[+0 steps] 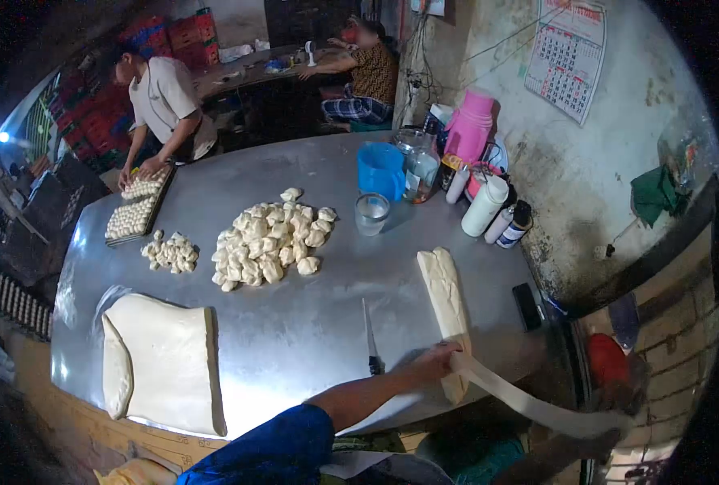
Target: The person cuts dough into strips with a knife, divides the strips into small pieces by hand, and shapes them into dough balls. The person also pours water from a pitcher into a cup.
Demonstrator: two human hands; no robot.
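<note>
A long roll of pale dough [442,295] lies lengthwise on the metal table's right part. My left hand [440,361] is closed at the roll's near part, on one end of a pale strip [529,399] that looks like dough. The strip stretches past the table edge to my right hand [612,430], which is blurred and closed around its other end. A knife [368,331] rests left of the roll, handle toward me. Farther left are a heap of dough pieces [264,242], a smaller heap [171,252] and a wide folded slab of dough [169,356].
A blue jug [381,170], a glass [371,214], a pink container [469,125] and several bottles stand by the wall. A phone-like dark object [527,306] lies at the right edge. One person [165,97] handles a tray [135,212] of small dough balls; another person [371,77] sits behind.
</note>
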